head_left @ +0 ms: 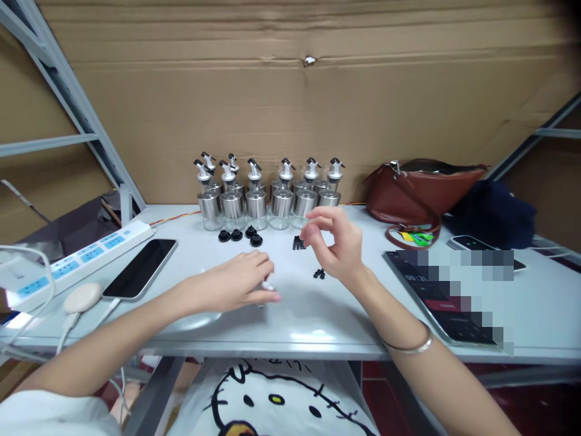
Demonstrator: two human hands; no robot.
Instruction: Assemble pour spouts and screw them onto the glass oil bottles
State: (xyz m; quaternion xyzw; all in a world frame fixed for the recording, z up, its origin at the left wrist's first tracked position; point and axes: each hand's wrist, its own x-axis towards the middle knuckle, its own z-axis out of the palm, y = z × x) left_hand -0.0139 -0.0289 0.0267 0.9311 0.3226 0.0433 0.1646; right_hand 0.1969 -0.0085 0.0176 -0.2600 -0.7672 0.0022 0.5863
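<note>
My left hand [242, 281] is low over the front of the table, thumb and fingers closed around a small white piece [267, 286], mostly covered by the fingers. Beneath that forearm lies a clear item [200, 321], partly hidden. My right hand [336, 242] is raised a little, fingertips curled to the thumb in a pinch; whatever is between them cannot be made out. Near it are small black strips [298, 243] and a few tiny black pieces [319, 274]. Farther left sit several black stoppers [256, 240].
Glass oil bottles [233, 206] with steel bands and black-tipped spouts stand in rows at the back. On the left are a power strip [91, 254], a phone [140, 269] and a round charger [83, 297]. On the right are a brown handbag [417, 194] and a tablet [426, 297].
</note>
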